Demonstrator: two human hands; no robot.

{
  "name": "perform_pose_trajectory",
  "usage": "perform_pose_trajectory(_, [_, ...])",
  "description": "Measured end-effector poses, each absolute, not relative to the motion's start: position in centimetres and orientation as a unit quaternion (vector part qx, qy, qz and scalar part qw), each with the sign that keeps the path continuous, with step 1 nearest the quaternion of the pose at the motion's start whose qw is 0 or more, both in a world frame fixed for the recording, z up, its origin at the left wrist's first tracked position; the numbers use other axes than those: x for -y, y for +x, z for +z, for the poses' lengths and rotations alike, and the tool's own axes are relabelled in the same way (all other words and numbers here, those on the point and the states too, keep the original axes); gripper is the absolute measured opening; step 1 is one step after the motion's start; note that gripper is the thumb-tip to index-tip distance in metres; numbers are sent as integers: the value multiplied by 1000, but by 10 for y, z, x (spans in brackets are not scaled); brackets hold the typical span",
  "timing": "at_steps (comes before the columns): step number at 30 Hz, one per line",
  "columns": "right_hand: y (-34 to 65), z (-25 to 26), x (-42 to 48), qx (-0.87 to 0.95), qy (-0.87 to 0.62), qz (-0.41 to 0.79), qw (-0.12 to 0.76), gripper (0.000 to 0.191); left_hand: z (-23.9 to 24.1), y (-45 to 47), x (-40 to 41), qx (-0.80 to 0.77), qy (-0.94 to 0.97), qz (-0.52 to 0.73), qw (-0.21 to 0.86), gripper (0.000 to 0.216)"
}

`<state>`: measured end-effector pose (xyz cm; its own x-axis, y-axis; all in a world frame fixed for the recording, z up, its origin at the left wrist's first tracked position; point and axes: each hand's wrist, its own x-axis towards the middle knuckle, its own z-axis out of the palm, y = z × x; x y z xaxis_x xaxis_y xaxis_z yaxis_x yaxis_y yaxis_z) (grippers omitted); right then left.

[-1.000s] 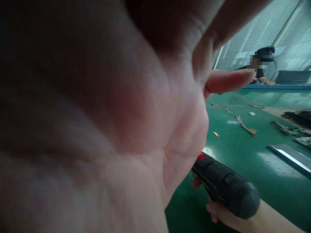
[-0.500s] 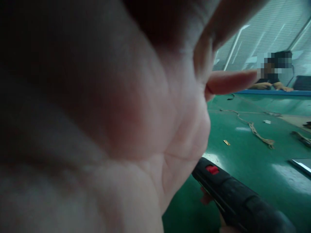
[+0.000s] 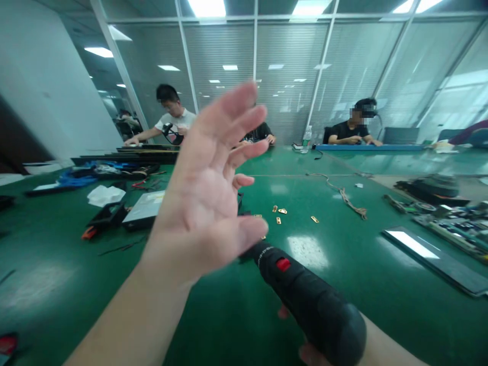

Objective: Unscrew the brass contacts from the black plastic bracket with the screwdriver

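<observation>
My left hand (image 3: pixel 209 198) is raised in front of me over the green table, palm showing and fingers apart, with nothing in it. Below and right of it is a black cordless screwdriver (image 3: pixel 308 295) with a red switch, its tip end pointing away and to the left. My right hand (image 3: pixel 310 351) grips it from beneath; only some fingertips and the wrist show. The left thumb overlaps the tool's far end in view; whether they touch I cannot tell. Beyond lie several small brass-coloured plates (image 3: pixel 282 211). Part of a dark object behind the left hand is hidden.
On the left are a silver-topped box (image 3: pixel 143 209), a black frame (image 3: pixel 107 216), crumpled white paper (image 3: pixel 105 195) and blue cables (image 3: pixel 78 175). To the right lie a dark glossy panel (image 3: pixel 434 259), circuit boards (image 3: pixel 457 229) and a cord (image 3: pixel 351 203). Several people sit across the table.
My left hand has moved away from the camera, where it filled most of the view. The table and people now show. The screwdriver stays in my right hand.
</observation>
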<state>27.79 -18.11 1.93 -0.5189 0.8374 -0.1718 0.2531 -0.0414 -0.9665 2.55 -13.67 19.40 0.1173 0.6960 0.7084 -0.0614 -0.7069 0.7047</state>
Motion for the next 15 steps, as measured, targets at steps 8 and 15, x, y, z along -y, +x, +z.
perform_pose_trajectory(8, [248,-17,143,604,-442,619,238,32,116,-7,29,-447,513,678,279,16])
perform_pose_trajectory(15, [256,26,161,619,-412,623,242,30,29,-5,10,-489,360,669,429,23])
